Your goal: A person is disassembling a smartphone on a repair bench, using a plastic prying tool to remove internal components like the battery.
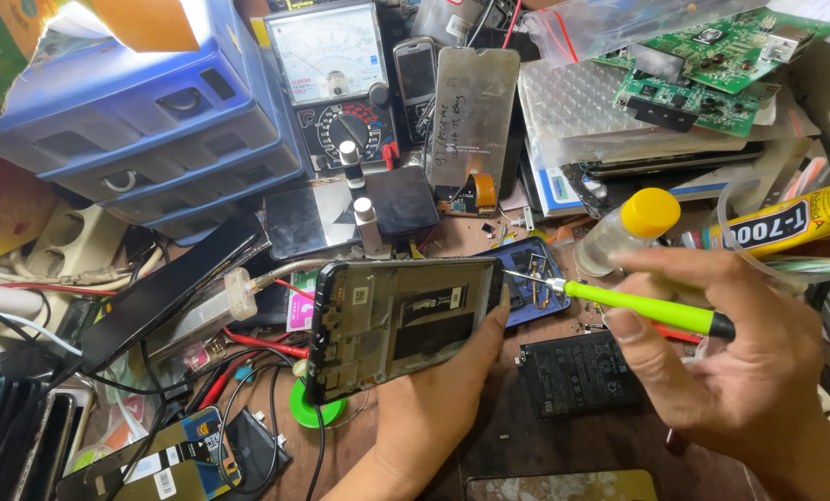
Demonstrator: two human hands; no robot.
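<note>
At frame centre my left hand (424, 408) grips the opened phone frame (401, 315); right hand (740, 371) fingers pinch the green screwdriver (638, 308), tip at its right edge. Battery (577, 371) already lies out on the desk; disassembly looks partway.

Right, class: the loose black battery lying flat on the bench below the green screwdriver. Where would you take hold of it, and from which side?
Grip the black battery by its two long edges, coming from above. It lies flat, label up, so only the thin sides offer purchase. The right hand with the green screwdriver hovers over its right end, so the left end, beside the left hand holding the opened phone, looks freer.
</note>
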